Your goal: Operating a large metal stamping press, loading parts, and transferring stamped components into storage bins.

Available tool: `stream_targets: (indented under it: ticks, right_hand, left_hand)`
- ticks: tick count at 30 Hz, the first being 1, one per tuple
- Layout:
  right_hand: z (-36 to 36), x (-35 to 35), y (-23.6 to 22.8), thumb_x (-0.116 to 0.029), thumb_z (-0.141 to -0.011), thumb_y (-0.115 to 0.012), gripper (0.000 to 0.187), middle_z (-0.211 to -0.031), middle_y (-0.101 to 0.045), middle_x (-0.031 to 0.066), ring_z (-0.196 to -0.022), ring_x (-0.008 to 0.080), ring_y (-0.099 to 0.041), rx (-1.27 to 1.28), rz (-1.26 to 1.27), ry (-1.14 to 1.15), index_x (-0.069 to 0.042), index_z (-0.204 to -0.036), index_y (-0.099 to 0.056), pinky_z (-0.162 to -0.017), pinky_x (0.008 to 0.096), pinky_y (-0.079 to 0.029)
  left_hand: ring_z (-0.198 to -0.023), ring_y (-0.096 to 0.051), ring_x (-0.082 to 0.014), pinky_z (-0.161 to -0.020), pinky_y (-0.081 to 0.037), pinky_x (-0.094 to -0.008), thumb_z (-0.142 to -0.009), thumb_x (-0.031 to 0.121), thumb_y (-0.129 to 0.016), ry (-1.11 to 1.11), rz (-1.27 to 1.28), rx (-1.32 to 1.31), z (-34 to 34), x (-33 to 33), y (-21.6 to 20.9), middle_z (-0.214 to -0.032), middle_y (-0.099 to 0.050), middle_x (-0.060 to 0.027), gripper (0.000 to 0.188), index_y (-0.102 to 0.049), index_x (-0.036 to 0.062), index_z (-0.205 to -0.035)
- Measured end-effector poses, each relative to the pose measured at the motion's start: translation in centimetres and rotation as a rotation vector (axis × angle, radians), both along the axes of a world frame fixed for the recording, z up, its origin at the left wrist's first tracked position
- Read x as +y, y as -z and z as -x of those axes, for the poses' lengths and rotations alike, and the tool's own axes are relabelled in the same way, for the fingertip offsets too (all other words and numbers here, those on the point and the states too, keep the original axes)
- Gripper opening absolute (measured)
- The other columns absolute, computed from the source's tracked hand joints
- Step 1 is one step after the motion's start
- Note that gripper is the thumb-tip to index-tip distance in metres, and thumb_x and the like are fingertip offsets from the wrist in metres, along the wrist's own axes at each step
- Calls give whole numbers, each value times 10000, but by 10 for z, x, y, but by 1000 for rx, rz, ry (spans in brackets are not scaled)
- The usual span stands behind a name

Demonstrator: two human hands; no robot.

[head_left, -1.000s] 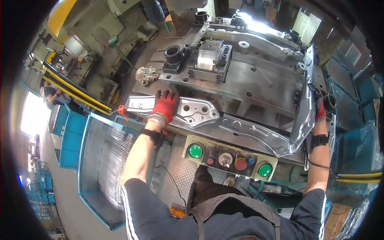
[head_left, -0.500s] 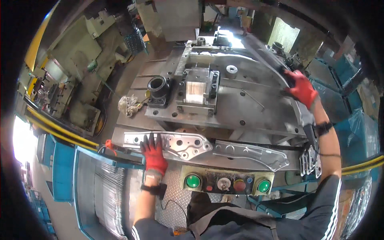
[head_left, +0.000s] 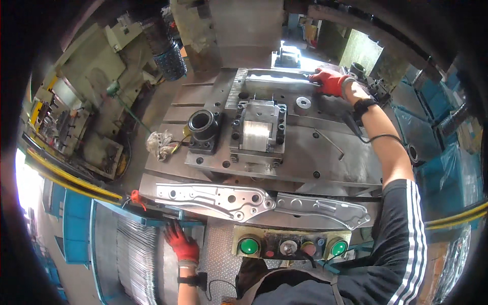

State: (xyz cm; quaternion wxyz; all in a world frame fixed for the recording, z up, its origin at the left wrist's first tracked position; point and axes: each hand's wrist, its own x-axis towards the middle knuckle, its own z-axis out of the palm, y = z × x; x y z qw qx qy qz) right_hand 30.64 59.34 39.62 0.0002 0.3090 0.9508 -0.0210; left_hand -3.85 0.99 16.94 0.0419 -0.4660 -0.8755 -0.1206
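My left hand (head_left: 181, 244), in a red glove with dark fingertips, is open with its fingers stretched out beside the blue rack's rim. It holds nothing visible. At the back of the press bed, my right hand (head_left: 330, 83), also gloved, is closed at the right end of a long shiny metal bracket (head_left: 279, 77); glare hides part of this contact. Along the bed's front edge lie a silvery pressed bracket (head_left: 216, 199) with several holes and, touching or close to its right end, a darker grey bracket (head_left: 323, 208).
A die block (head_left: 257, 129) and a round guide post (head_left: 202, 123) stand mid-bed, with a hex key (head_left: 330, 144) to their right. A crumpled rag (head_left: 160, 145) lies left. A control box (head_left: 292, 245) with green buttons sits in front. Several stacked metal parts (head_left: 136, 249) fill the rack.
My left hand has left the silvery bracket and dropped toward the rack. My right hand has moved from the right side to the far back; the blurred long part it carried is no longer there.
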Motion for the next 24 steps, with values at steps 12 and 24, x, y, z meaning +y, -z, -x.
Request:
stream_targets:
  ticks: [12,24]
  right_hand:
    - [-92,-158,28,-358,-816,-677,684,-1422,-328,323,-1335,472,-308,208,-244,224,-134,-1402,-405,-1084,541,-287]
    - [-378,-500,371,-125,-858,-630,491,-1152,-645,134,-932,200,-622,773,290,1207,-37,-1324,-504,-763,356,-511]
  left_hand:
    - [-1167,-535,-302,-983,-444,-422,-703,273,-815,319,174,-938,-79,-6,105,-1241,-547,-190,833,-379,-16,-1352]
    - [-1089,-606,-321,-905,-497,-374,-636,302,-843,117,140,-992,-85,16,192,-1206,-604,-224,850,-438,-57,-1291]
